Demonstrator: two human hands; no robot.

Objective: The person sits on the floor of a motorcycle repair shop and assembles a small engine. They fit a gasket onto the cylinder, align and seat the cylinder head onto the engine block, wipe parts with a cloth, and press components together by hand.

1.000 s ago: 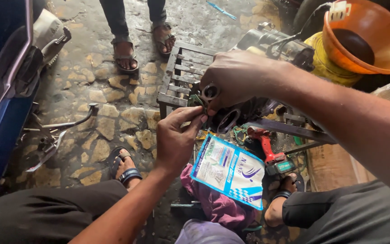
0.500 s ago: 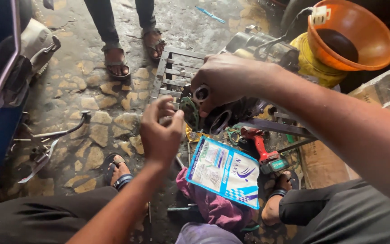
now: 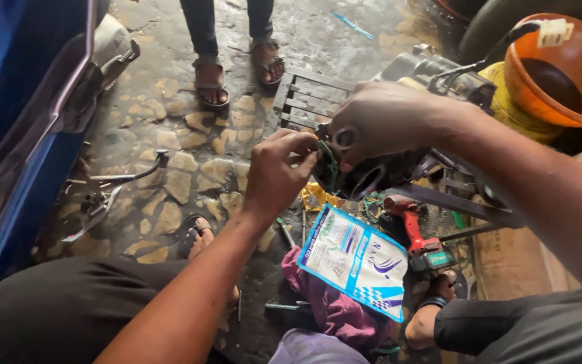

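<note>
1. From where I stand, the left hand (image 3: 279, 176) pinches something small between thumb and fingertips; the grip is nearly closed, but what it holds I cannot tell. It sits at about nine o'clock from the right hand.
2. A thin green wire (image 3: 330, 167) runs down between the two hands, touching both. My guess is it could slip or snag if either hand pulls unevenly.
3. The right hand (image 3: 384, 121) is curled over the dark engine part (image 3: 432, 71), with the finger loops of scissors (image 3: 362, 162) showing below it. The grip is closed around them. The blades lie near the left fingers, so a slip could nick them.
</note>
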